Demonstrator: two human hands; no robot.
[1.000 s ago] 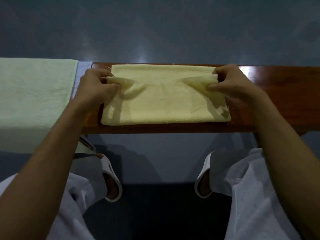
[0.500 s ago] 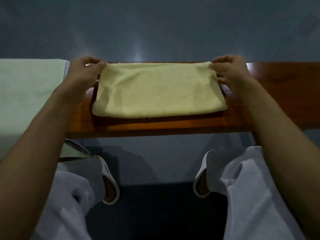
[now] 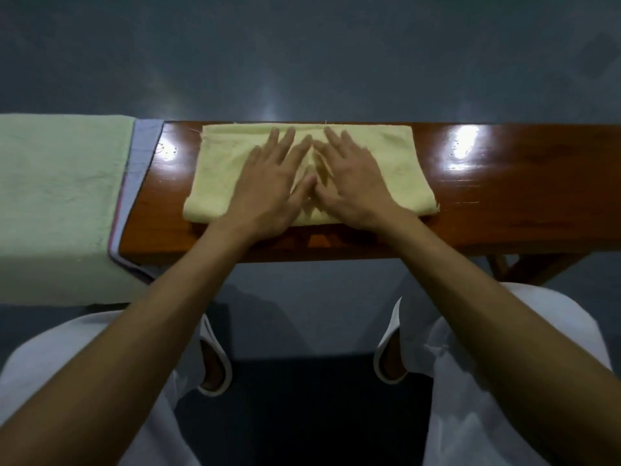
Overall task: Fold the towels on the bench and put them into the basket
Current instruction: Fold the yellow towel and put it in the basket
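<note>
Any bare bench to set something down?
Widest: bench right of the yellow towel. Narrow strip between it and the green towel, left. Crowded middle: left hand and right hand lie flat on the yellow towel.

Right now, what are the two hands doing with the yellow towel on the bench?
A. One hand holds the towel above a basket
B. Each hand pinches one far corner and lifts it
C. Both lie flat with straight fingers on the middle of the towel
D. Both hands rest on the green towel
C: the left hand and the right hand lie flat, side by side, fingers spread, on the middle of the folded yellow towel on the bench.
</note>
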